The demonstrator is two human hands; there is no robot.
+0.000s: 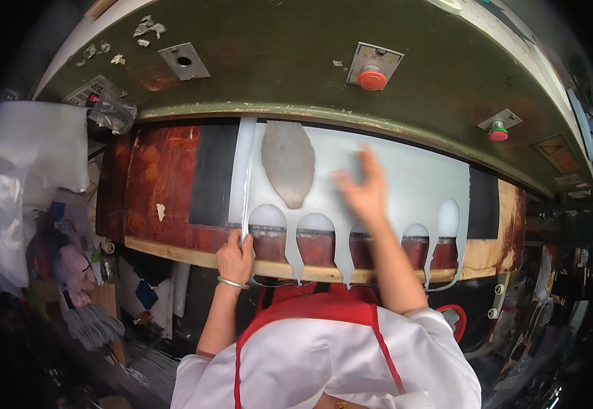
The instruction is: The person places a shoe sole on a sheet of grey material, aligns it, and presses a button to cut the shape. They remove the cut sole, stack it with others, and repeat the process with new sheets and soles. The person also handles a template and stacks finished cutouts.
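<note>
A pale grey sheet (392, 160) lies on the work table, its near edge cut into rounded gaps with narrow tongues hanging over the table's front. My left hand (235, 258), with a bangle on the wrist, is closed on the sheet's near left corner. Above the middle of the sheet my right hand (364, 191) has its fingers apart and holds nothing; its fingertips are smeared by motion. To its left is a leaf-shaped, grey-brown flat piece (288, 163) with its narrow end toward me. Whether it touches my right hand's side of the sheet only flatly, I cannot tell.
A green machine beam (269, 61) spans the far side, with a red button (372, 78) and a smaller red button (498, 131). Under the sheet lies a dark pad (212, 174) on a red-brown board (163, 170). Clear plastic sheeting (34, 157) hangs at left.
</note>
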